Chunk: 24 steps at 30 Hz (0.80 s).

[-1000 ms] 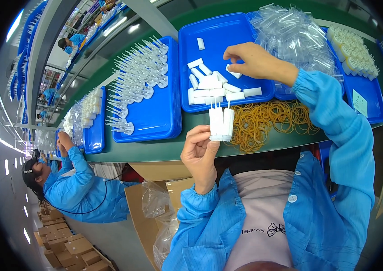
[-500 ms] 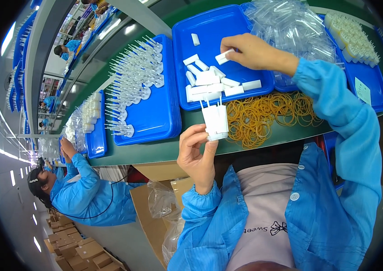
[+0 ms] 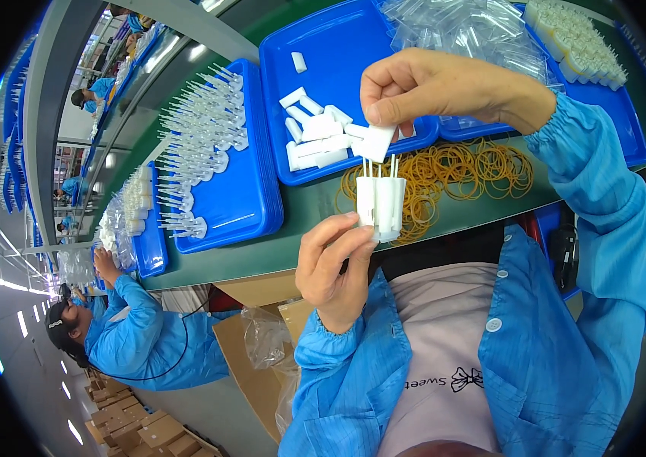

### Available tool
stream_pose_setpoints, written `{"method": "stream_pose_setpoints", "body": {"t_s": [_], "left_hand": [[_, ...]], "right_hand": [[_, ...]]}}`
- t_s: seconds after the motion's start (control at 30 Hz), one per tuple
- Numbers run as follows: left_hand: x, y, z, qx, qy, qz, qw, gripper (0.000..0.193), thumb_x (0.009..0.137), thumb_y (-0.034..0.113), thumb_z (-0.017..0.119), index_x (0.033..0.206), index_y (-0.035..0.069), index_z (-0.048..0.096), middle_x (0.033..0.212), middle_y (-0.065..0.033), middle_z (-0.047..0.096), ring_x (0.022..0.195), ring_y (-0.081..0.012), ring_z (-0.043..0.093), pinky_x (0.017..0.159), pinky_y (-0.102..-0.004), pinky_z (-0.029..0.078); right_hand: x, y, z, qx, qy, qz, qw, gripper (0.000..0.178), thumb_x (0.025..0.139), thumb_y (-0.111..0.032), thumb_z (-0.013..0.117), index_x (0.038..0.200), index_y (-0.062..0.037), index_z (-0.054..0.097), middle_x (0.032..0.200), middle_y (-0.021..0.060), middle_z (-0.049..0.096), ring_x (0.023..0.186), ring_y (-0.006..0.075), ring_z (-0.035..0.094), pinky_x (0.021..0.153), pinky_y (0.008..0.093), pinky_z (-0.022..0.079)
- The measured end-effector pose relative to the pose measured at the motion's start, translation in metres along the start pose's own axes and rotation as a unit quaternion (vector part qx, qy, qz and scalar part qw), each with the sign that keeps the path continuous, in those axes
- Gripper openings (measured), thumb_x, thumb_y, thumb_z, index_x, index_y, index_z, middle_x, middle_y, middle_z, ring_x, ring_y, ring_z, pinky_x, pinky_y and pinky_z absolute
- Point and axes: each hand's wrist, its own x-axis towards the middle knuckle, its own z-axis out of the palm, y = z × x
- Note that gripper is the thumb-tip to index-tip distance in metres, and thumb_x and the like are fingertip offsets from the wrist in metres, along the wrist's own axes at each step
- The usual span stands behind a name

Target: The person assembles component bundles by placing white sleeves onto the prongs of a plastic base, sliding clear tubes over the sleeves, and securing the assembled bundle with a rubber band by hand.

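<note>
A green surface [image 3: 250,259] runs across the view, carrying a blue tray [image 3: 330,53] with loose white blocks [image 3: 324,141] in its nearer half. Left of it, a blue tray stack [image 3: 240,202] bears pronged clear pieces [image 3: 197,126]; to the right lie transparent plastic sleeves [image 3: 475,57], and a tangle of yellow rubber bands [image 3: 490,164] sits just beyond the surface's near edge.

The right hand [image 3: 429,91] is closed to a narrow pinch on one white block, the held block [image 3: 373,145]. The left hand [image 3: 334,270] grips the low end of a white cluster [image 3: 382,199] between its fingertips, in front of the rubber bands and above the near edge.

The left hand's hold looks shallow, so a push from above could tip the cluster or make it slip. If the held block met the thin prongs [image 3: 394,166] at a slant, one might bend; a loosened pinch could drop it among the bands.

The cluster's long axis runs nearly upright in view, its prongs pointing up toward the held block. That block is tilted, its lower end close to the prongs; whether they touch, I cannot tell. Fingers hide its upper end.
</note>
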Motion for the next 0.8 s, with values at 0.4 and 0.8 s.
{"method": "stream_pose_setpoints", "body": {"t_s": [0.4,0.8], "left_hand": [[-0.005,0.006,-0.003,0.041,-0.023,0.044,0.998,0.028,0.062,-0.004,0.076,0.087,0.006,0.070,0.092,-0.0101,0.062,0.084,-0.0231,0.063,0.070,-0.0302,0.053],[-0.010,0.010,0.001,0.008,0.027,0.053,0.998,0.033,0.057,-0.001,0.081,0.086,0.004,0.066,0.087,-0.0118,0.064,0.079,-0.0245,0.064,0.068,-0.0310,0.054]], "right_hand": [[-0.003,-0.002,0.011,-0.090,-0.036,-0.004,0.995,0.021,0.083,-0.023,0.068,0.079,-0.0028,0.062,0.074,0.0019,0.062,0.069,0.0068,0.055,0.065,0.0227,0.044],[-0.025,0.004,0.047,-0.051,-0.015,-0.036,0.998,0.020,0.080,-0.019,0.067,0.074,-0.0012,0.060,0.072,0.0032,0.059,0.070,0.0093,0.054,0.064,0.0268,0.043]]}}
